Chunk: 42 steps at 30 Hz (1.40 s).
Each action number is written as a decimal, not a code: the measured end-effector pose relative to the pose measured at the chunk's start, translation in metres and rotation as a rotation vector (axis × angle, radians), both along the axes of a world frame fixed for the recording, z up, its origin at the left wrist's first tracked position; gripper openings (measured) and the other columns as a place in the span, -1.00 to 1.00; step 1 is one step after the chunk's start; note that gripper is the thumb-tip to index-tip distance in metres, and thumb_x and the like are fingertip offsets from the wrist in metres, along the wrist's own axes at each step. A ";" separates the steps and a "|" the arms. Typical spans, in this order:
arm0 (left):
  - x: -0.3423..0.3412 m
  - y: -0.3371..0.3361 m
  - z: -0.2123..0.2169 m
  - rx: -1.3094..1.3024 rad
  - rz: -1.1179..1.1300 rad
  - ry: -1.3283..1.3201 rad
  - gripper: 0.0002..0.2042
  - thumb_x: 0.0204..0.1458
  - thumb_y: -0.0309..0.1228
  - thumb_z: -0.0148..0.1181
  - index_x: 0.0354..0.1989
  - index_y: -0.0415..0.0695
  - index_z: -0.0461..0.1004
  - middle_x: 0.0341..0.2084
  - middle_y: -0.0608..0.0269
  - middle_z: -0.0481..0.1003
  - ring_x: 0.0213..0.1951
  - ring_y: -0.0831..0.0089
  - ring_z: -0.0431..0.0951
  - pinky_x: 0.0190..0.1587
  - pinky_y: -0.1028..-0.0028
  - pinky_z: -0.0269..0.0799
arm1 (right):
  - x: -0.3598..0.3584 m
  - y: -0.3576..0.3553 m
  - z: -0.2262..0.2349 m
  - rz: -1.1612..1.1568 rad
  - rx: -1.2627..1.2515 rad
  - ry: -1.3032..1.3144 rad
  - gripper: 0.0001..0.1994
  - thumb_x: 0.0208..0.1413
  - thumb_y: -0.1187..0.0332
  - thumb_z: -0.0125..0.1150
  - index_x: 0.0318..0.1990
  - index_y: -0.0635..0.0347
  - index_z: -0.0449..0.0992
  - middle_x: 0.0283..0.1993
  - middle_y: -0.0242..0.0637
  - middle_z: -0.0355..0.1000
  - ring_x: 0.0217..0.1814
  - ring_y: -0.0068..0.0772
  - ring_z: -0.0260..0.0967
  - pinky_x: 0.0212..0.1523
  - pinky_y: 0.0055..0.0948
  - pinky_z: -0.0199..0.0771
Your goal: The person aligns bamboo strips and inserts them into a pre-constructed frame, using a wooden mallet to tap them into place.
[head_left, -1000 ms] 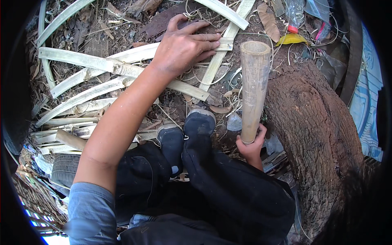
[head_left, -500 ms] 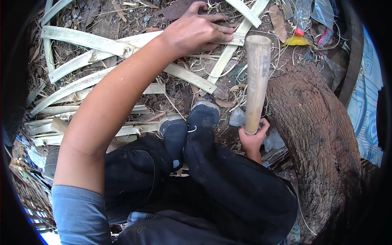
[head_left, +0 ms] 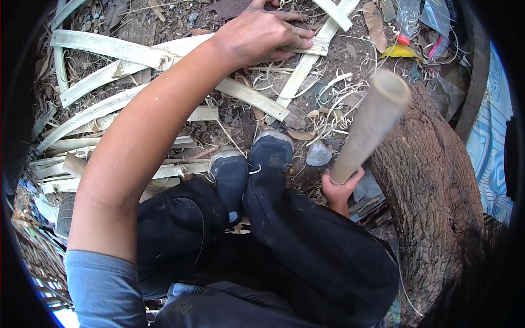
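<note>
My left hand point(head_left: 265, 37) reaches across to the far middle of the ground. Its fingers press on and grip the end of a pale bamboo strip point(head_left: 321, 48), whose tip sticks out past them and lies over another slanting strip point(head_left: 298, 79). My right hand point(head_left: 342, 188) is closed around the lower end of a thick bamboo tube point(head_left: 367, 128). The tube leans up and to the right, its round far end blurred by motion. More bamboo strips point(head_left: 106, 46) lie crossed and bent under my left forearm.
A heavy bark-covered log point(head_left: 424, 180) curves along the right side. Thin curled shavings point(head_left: 339, 104), a yellow leaf point(head_left: 401, 51) and plastic scraps lie on the soil. My dark shoes point(head_left: 270, 152) stand in the middle. A blue-white sheet point(head_left: 492, 142) hangs at the far right.
The bamboo tube has swung from nearly straight to a tilt to the right, over the log. My left hand stays on the strip, and the view has shifted slightly.
</note>
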State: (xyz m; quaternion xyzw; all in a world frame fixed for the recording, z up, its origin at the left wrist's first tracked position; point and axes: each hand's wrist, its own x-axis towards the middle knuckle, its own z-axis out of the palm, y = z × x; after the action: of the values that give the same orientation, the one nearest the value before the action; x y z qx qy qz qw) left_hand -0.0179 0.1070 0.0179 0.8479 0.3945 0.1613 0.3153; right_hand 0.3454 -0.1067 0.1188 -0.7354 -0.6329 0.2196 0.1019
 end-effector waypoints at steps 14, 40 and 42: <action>-0.003 0.001 0.000 -0.006 0.006 0.002 -0.68 0.14 -0.16 0.15 0.07 0.20 0.54 0.17 0.51 0.46 0.29 0.38 0.34 0.28 -0.05 -0.05 | -0.007 0.003 0.004 0.004 -0.075 -0.055 -0.29 -0.30 0.45 0.42 0.06 0.30 0.14 -0.26 -0.04 0.44 -0.25 -0.25 0.50 -0.18 -0.25 0.48; -0.002 0.002 -0.008 0.031 -0.005 -0.050 -0.68 0.09 -0.14 0.20 0.03 0.18 0.57 0.17 0.52 0.46 0.29 0.40 0.32 0.24 -0.05 -0.05 | 0.011 0.006 0.009 0.154 -0.006 0.027 -0.36 -0.23 0.50 0.38 0.08 0.32 0.21 -0.33 -0.13 0.48 -0.29 -0.33 0.48 -0.22 -0.34 0.48; -0.003 0.003 -0.006 0.028 -0.001 -0.020 -0.67 0.09 -0.14 0.20 0.04 0.18 0.56 0.17 0.52 0.46 0.29 0.40 0.32 0.24 -0.05 -0.05 | 0.023 0.003 0.006 0.312 -0.062 -0.065 -0.34 -0.22 0.49 0.37 0.10 0.32 0.17 -0.34 -0.12 0.47 -0.27 -0.35 0.48 -0.21 -0.35 0.48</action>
State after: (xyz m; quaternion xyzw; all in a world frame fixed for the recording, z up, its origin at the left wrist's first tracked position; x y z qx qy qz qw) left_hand -0.0206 0.1100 0.0116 0.8508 0.3885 0.1752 0.3075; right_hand 0.3685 -0.1037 0.1244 -0.6378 -0.7351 0.2284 0.0233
